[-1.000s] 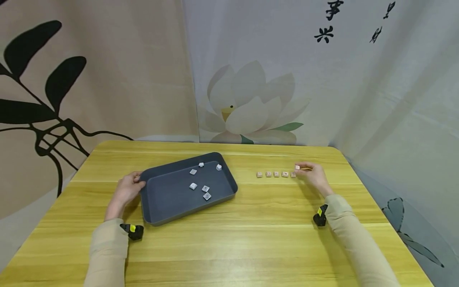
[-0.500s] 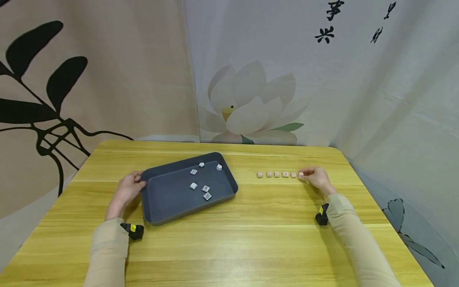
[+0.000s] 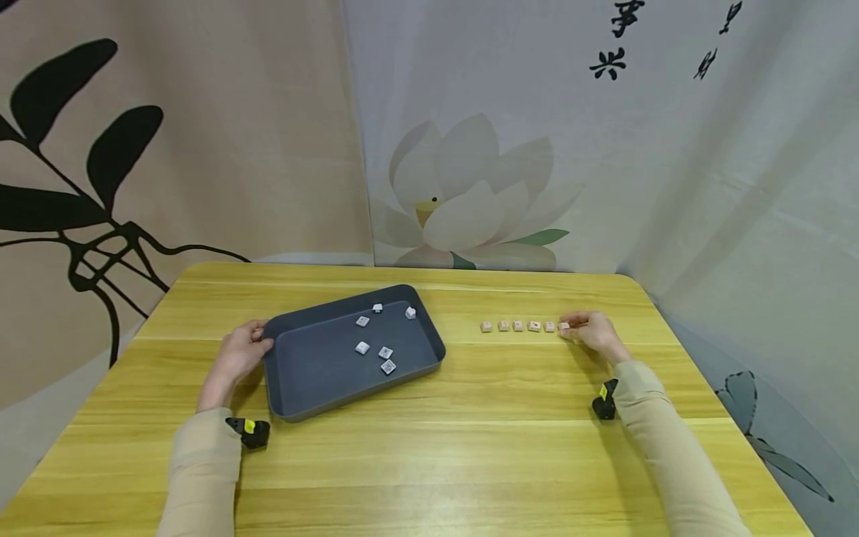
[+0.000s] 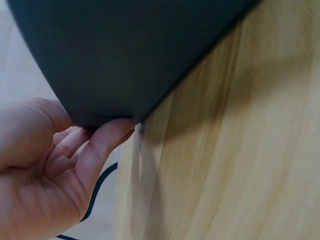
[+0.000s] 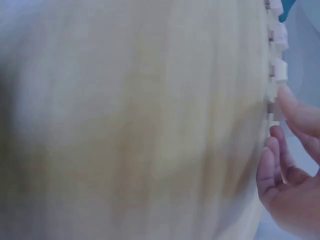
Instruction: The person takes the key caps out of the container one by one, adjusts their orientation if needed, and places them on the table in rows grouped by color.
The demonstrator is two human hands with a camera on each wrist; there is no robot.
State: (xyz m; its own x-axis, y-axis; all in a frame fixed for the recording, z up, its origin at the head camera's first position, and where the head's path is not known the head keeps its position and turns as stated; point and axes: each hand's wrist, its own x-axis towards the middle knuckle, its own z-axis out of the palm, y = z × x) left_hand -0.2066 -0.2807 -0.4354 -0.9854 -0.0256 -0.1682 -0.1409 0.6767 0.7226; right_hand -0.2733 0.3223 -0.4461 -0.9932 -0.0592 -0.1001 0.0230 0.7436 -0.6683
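Note:
At the left, my left hand (image 3: 240, 352) grips the near-left corner of a dark grey tray (image 3: 302, 388); the left wrist view shows the thumb and fingers of that hand (image 4: 65, 160) curled at the tray's edge (image 4: 110, 65). Several small white keycaps (image 3: 362, 348) lie scattered in the tray. On the table to its right, a row of pinkish-white keycaps (image 3: 517, 327) runs left to right. My right hand (image 3: 592, 333) pinches the keycap (image 3: 564, 327) at the row's right end. In the right wrist view, the hand's fingers (image 5: 270, 167) partly hide that keycap.
The wooden table (image 3: 429, 462) has rounded far corners, with a printed curtain (image 3: 470, 134) hanging behind it. Each wrist carries a small black camera, the left one (image 3: 250, 432) close to the tray's near-left side. A dark cable (image 4: 102, 177) shows beyond the table edge.
My right hand has lowered a keycap from above the row to the table at its right end, and still holds it there. My left hand and the tray have stayed put.

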